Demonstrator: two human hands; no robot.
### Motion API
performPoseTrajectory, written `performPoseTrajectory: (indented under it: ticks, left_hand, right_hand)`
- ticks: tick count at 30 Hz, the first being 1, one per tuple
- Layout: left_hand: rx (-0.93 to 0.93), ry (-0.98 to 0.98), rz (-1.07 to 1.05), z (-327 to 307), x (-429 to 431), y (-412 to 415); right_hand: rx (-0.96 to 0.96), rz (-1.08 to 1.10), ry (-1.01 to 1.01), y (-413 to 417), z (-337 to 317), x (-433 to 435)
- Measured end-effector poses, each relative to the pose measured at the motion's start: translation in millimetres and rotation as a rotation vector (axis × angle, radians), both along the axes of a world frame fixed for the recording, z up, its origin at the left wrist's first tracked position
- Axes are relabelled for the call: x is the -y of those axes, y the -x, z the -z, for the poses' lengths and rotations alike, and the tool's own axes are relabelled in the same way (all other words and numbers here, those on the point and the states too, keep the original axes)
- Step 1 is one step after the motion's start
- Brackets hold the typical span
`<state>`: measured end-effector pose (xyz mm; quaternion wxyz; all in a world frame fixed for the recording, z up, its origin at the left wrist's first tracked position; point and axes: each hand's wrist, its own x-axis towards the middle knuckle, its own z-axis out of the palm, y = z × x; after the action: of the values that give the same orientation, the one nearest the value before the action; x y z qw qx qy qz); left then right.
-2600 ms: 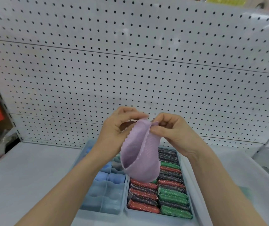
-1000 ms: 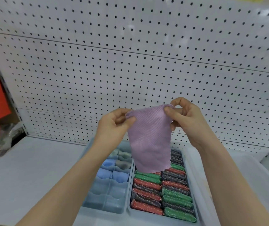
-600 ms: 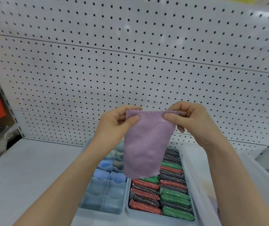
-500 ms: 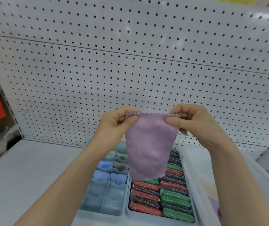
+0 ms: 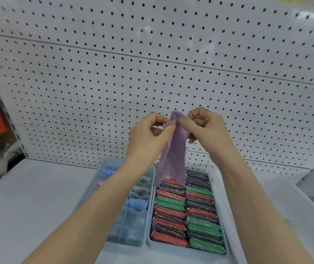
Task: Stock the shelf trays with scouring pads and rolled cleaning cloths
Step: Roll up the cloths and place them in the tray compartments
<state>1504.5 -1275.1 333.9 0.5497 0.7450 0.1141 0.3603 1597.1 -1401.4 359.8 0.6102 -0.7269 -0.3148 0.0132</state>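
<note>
White pegboard (image 5: 95, 73) backs the pale shelf (image 5: 28, 197). Above the tray (image 5: 168, 249) of scouring pads (image 5: 171, 212), the left hand (image 5: 146, 139) and right hand (image 5: 208, 128) each hold a pinching grip on the top edge of a lilac cloth (image 5: 173, 159), which hangs narrow between them.

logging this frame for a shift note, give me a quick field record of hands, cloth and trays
left hand: pinches top edge of purple cloth
right hand: pinches same edge, beside left hand
purple cloth: hangs narrow above the pad tray
pad tray: packed with red, green, dark scouring pads
divided tray: left of pad tray; rolled cloths in middle and rear cells
</note>
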Motion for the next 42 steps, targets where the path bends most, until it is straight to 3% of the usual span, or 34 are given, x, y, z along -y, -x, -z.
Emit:
performPoseTrajectory:
  ticks: [13,24,30,34,36,39,42]
  left_hand:
    - [0.009,0.092,0.089,-8.5,5.8,8.7]
    - [0.064,0.003,0.122,-2.2,2.8,10.0]
    - [0.057,0.047,0.13,-1.8,3.6,7.0]
    - [0.049,0.05,0.116,0.9,-4.2,5.1]
    - [0.056,0.062,0.176,-0.9,-6.3,7.2]
    - [0.083,0.063,0.266,-2.3,-7.7,9.6]
    - [0.097,0.112,0.308,4.1,-8.6,9.8]
  right_hand:
    - [-0.079,-0.036,-0.121,13.7,-2.6,-7.0]
    - [-0.145,-0.03,-0.162,20.0,-3.0,-4.2]
    - [-0.187,-0.141,-0.148,21.4,-3.2,-0.5]
    - [-0.068,-0.089,-0.128,12.7,0.4,8.9]
    - [0.012,-0.058,-0.016,3.9,2.7,13.5]
    - [-0.132,-0.282,0.086,2.3,7.8,12.0]
    - [-0.173,-0.322,0.023,3.2,12.0,8.3]
